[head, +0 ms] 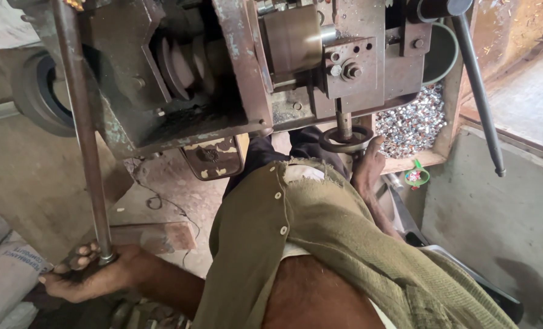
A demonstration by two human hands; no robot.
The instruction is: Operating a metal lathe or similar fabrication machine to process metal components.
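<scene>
Our fingers [76, 254] curl loosely round the bottom end of a long steel rod [82, 128], the left hand [91, 277] cupped palm-up beneath it, seemingly to steady or guide it where it hangs down from the machine. The rod runs steeply up the left of the head view to the top edge.

Our right hand [367, 166] reaches up under the worn metal machine [241, 67], fingers straight rather than clenched, pressed against a dark ring [345, 139] set around a short vertical spindle [343, 122]; we cannot tell whether it grips the ring or only touches it. A torn olive shirt [320, 237] hides most of that arm.

Right of the spindle, a wooden tray [448, 131] holds a heap of small shiny metal pieces [414, 119], close to the working point. A small green cap-like thing [416, 176] sits just beneath the tray. At lower left lies a white woven sack [6, 274] bearing dark print. A dark lever [475, 85] slants down at right.
</scene>
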